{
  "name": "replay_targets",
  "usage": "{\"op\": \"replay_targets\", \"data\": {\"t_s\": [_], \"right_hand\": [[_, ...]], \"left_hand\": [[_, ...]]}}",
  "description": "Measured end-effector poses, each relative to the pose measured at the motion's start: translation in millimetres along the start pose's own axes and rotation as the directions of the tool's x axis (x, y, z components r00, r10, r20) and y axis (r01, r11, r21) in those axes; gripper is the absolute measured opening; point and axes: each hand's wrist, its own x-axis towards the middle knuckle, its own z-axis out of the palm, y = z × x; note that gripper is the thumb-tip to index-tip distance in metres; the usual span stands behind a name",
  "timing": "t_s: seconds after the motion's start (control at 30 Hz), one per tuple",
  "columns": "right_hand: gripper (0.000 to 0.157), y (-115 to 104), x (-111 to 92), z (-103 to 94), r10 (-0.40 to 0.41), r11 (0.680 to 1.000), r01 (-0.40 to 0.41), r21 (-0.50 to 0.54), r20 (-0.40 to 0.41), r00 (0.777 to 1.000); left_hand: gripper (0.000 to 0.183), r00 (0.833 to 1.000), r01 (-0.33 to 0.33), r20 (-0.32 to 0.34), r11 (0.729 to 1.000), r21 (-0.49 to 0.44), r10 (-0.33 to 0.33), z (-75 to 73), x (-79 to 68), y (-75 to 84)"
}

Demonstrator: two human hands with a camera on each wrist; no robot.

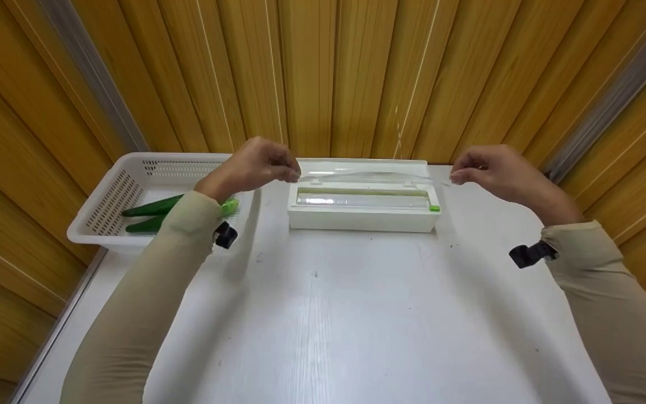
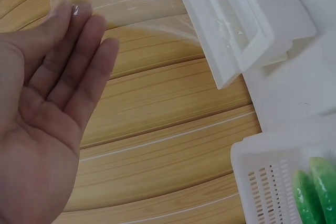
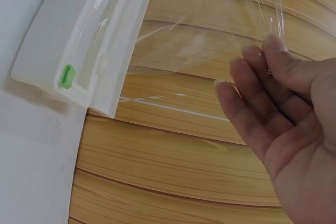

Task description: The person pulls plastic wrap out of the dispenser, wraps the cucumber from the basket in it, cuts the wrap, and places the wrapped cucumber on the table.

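Note:
A sheet of clear plastic wrap [image 2: 142,6] stretches between both hands above a white wrap dispenser [image 1: 362,220] whose lid stands raised at the back. My left hand [image 1: 255,167] pinches one corner of the wrap between thumb and index finger, just left of the dispenser. On the other side, my right hand [image 1: 494,171] pinches the opposite corner. The roll [image 1: 356,200] shows through the dispenser's opening, and a green slider [image 1: 434,208] sits at its right end. In both wrist views the wrap runs from the fingertips back to the dispenser.
Left of the dispenser stands a white perforated basket [image 1: 84,221], partly behind the left forearm. Green cucumber-like vegetables [image 1: 152,207] lie inside it. A wood-patterned wall [image 1: 351,73] rises behind the white table [image 1: 323,314].

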Motion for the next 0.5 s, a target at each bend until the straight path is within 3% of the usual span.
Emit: {"op": "replay_targets", "data": {"t_s": [0.27, 0.5], "right_hand": [[0.004, 2.8, -8.5, 16.6, 0.037, 0.999, -0.030, -0.032, 0.241, 0.970], [0.004, 4.6, -13.9, 35.8, 0.037, 0.999, -0.028, -0.029, 0.385, 0.922]], "left_hand": [[0.008, 0.978, 0.065, 0.205, 0.995, -0.070, -0.049, 10.1, -6.5, -11.1], [0.010, 0.923, 0.138, 0.370, 0.989, -0.061, -0.106, 27.6, -7.8, -21.2]]}}
